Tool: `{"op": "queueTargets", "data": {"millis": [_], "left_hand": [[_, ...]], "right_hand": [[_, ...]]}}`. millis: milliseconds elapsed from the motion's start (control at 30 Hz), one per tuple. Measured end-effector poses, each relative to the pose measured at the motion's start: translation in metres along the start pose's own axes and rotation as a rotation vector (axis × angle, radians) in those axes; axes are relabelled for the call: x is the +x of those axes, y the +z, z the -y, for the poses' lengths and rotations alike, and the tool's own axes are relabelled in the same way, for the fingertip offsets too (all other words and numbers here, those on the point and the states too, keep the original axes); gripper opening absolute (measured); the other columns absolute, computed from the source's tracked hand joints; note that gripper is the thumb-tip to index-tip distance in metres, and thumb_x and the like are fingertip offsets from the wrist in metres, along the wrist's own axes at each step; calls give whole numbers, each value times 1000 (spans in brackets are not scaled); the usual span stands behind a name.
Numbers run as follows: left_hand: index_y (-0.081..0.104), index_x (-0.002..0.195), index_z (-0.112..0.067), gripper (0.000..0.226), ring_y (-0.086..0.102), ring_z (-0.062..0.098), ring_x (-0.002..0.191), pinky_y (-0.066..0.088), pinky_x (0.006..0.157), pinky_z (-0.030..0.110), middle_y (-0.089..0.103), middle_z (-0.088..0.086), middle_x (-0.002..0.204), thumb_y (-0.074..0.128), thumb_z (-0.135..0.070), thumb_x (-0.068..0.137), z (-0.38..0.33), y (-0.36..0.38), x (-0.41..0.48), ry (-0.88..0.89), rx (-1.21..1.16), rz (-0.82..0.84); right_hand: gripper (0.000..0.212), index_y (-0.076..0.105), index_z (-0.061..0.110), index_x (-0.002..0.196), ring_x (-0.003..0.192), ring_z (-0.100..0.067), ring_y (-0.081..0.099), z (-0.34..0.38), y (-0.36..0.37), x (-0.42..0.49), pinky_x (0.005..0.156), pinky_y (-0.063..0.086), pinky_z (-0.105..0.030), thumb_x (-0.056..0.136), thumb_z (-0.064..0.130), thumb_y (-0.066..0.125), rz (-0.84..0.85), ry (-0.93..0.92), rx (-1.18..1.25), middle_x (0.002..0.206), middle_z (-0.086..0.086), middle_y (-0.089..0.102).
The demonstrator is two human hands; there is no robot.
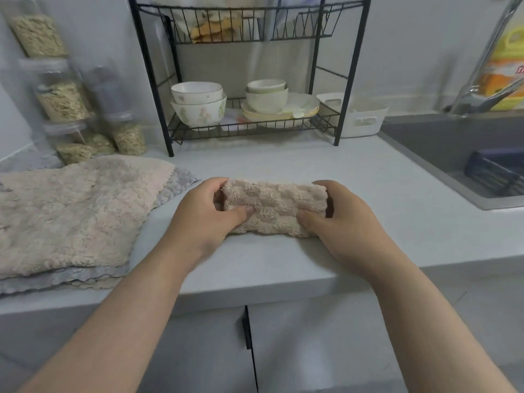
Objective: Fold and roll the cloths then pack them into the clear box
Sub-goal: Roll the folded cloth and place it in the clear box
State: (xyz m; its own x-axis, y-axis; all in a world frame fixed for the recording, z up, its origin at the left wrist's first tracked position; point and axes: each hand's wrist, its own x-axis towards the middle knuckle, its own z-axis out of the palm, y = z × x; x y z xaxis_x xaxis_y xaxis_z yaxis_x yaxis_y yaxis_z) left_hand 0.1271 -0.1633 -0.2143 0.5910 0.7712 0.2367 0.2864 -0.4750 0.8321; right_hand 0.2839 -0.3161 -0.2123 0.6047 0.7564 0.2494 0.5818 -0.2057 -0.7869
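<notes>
The rolled beige cloth (273,207) lies on the bench (283,163) close to its front edge, about midway along the part in view. Its long axis runs left to right, parallel with that edge. The left grip (202,215) is curled round the roll's left end and the right grip (341,221) round its right end. On each, the thumb presses the near face and the fingers wrap over the far side, so both are closed on the cloth and neither is spread wide.

The roll looks tight and about finished, so I judge the rolling step nearly done and packing to come. What that move turns on is that the roll sits squarely between the two grips, one at each end and neither nearer than the other. It can be lifted level by both, or passed to whichever lies on the box's side.

I cannot make out a clear box. The clear jars of oats (63,102) stacked at the back left corner are full and seem to be something else, so the direction of carry cannot be told.

The pile of unfolded cloths (71,211) lies toward the left edge, just beside the left grip's wrist, with a grey cloth (177,180) showing beneath the top one. A black dish rack (154,89) stands at the back edge, and the sink (442,148) is set in at the right
</notes>
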Motion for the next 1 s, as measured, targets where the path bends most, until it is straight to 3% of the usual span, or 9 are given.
{"op": "queueTargets", "data": {"millis": [133,267,333,433,600,700,800,867,1000], "left_hand": [[61,111,-35,39,56,0,73,42,63,16,61,-16,80,78,-34,76,-3,0,-1,-27,27,33],[60,113,-36,45,60,19,73,52,70,37,66,-1,84,79,-31,72,-12,-2,-3,-100,-23,71],[58,113,-40,48,55,18,67,50,68,36,60,-1,78,77,-22,72,-13,-3,-3,-161,-38,86],[58,103,-50,48,62,29,80,54,76,42,66,5,87,76,-21,69,-18,-5,-4,-259,-91,92],[64,95,-38,40,65,32,87,55,76,41,70,4,88,69,-2,77,-47,-15,11,-417,-148,257],[65,95,-28,39,68,14,89,51,71,18,72,-12,90,67,7,79,-88,-34,26,-430,-198,361],[63,99,-28,39,67,4,86,51,71,19,72,-9,90,70,5,80,-140,-47,44,-414,-281,389],[59,99,-29,40,67,0,81,52,66,17,70,-6,89,71,4,81,-176,-49,53,-403,-391,369],[60,103,-18,32,69,24,90,52,69,30,73,7,95,68,6,82,-247,-33,62,-340,-625,376]], "right_hand": [[32,50,40,110,83,10,53,-5,1,3,65,38,-2,85,28,66,33,40,-1,86,21,61],[38,48,41,116,79,6,55,3,0,3,63,39,-7,86,28,66,76,141,-6,86,18,60],[41,47,41,119,72,-1,54,9,-1,4,60,37,-10,85,27,66,103,201,-16,80,13,59],[40,47,41,116,63,-1,49,17,-5,5,58,35,-13,86,24,66,152,309,-6,71,15,51],[24,58,29,102,79,-1,58,46,-20,16,63,38,-9,86,11,61,204,481,93,88,16,62],[18,60,19,100,72,2,61,84,-56,25,59,43,-7,88,5,57,162,586,200,89,8,65],[19,61,20,97,72,6,61,123,-105,30,60,46,-10,87,5,58,58,583,268,91,4,68],[21,63,20,98,80,-3,65,145,-141,28,65,51,-15,86,4,59,-15,574,350,93,0,70],[21,65,22,102,84,-20,68,175,-214,15,68,54,-29,86,10,62,-183,502,447,95,-7,72]]}}
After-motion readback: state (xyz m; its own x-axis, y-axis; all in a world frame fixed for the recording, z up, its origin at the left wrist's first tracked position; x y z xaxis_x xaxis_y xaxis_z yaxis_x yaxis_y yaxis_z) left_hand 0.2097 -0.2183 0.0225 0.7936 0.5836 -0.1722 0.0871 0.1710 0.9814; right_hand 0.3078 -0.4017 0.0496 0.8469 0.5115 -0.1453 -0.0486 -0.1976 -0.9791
